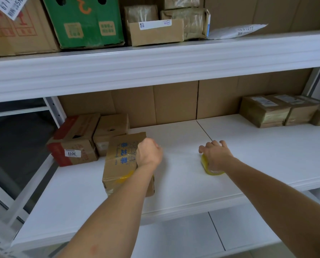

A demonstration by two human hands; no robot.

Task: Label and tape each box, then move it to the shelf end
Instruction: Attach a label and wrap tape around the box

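Box (122, 161) on the white shelf (183, 175), left of centre, blue print on its top, a patch of yellow tape near its front corner. Left hand (149, 152) on the box's right top edge, fingers curled into a fist; a thin clear strip seems to run from it toward the right, too faint to be sure of, so cannot tell whether anything is pinched. Right hand (216, 155) well apart to the right, low over the shelf, fingers bent down over a yellow tape roll (210, 169), gripping it against the board.

Just behind and left of the box, touching or nearly so, two more cartons: a red-edged one (73, 142) with a white label reading 3011, and a plain brown one (110, 131) beside it. At the far right end of the same shelf, a row of taped brown parcels (278, 110) with white labels on top. Brown cardboard sheets (174, 103) along the back of the shelf.

On the shelf above: a green carton (84, 21), a large brown carton (19, 28) at left, small brown boxes (155, 30) in the middle, a white mailer (237, 31) lying flat at right.
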